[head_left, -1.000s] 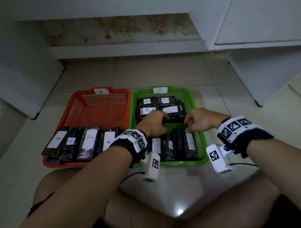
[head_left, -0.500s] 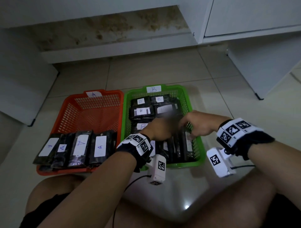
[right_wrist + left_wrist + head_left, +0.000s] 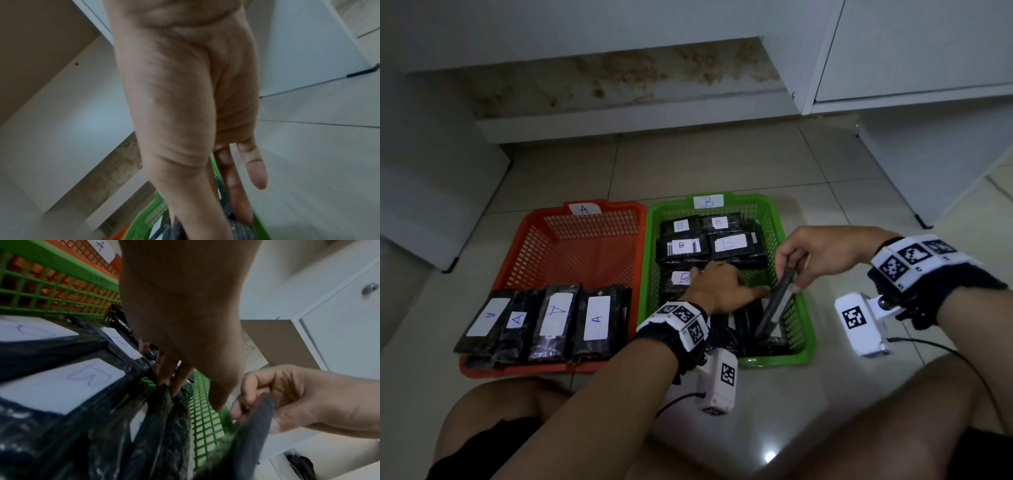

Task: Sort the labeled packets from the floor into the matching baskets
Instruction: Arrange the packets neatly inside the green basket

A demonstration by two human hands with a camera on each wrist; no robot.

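The green basket [image 3: 774,359] tagged B holds several black packets with white B labels [image 3: 705,240]. My right hand [image 3: 789,274] pinches one dark packet [image 3: 774,308] by its upper end; it stands on edge, tilted, low end among the near row by the basket's right wall. In the left wrist view the same packet [image 3: 257,426] sits between thumb and curled fingers. My left hand [image 3: 743,287] lies inside the basket, straight fingers [image 3: 170,382] touching the packets beside it. The orange basket [image 3: 524,371] tagged A holds several A packets [image 3: 551,318] in its near end.
White cabinets [image 3: 911,51] stand behind and to the right, another cabinet [image 3: 431,171] at the left. Tiled floor [image 3: 705,164] lies beyond the baskets. My legs [image 3: 893,411] are just in front of both baskets. The far half of the orange basket shows bare mesh.
My right hand has tipped a packet up on its edge and drawn it toward the basket's right wall. My left hand's fingers have straightened and now touch the row beside that packet.
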